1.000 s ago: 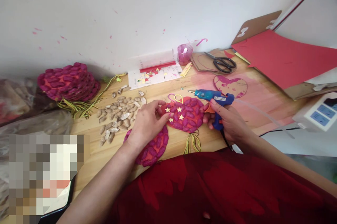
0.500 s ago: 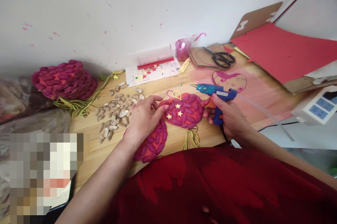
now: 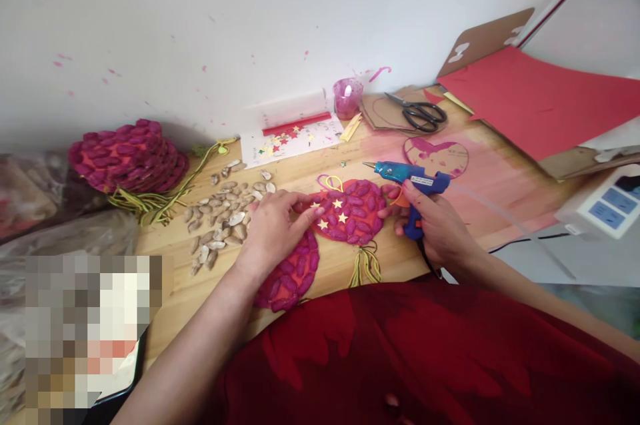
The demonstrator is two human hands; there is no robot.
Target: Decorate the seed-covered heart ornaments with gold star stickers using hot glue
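In front of me on the table lies a heart ornament (image 3: pixel 356 222) covered in purple-painted peanut shells, with a looped cord on top, a yellow-green tassel below and several pale yellow stars on its left part. My left hand (image 3: pixel 275 228) reaches to its upper left edge, thumb and fingers closing around a small yellow star (image 3: pixel 315 206) on the surface. My right hand (image 3: pixel 437 225) grips a blue hot glue gun (image 3: pixel 407 173), nozzle pointing left above the ornament. Its fingertips touch the ornament's right edge. A second shell-covered ornament (image 3: pixel 293 275) is partly beneath my left wrist.
Loose peanut shells (image 3: pixel 220 228) lie left of my hands. Behind are stacked ornaments (image 3: pixel 125 158), a paper with stars (image 3: pixel 295 138), a pink cup (image 3: pixel 347 97) and scissors (image 3: pixel 423 115). Rightward are a cardboard heart (image 3: pixel 447 157), red sheet (image 3: pixel 545 102) and power strip (image 3: pixel 605 205).
My left fingers have come down onto the heart's upper left edge, where another star now shows. My right hand keeps the glue gun in nearly the same place. The view has shifted slightly.
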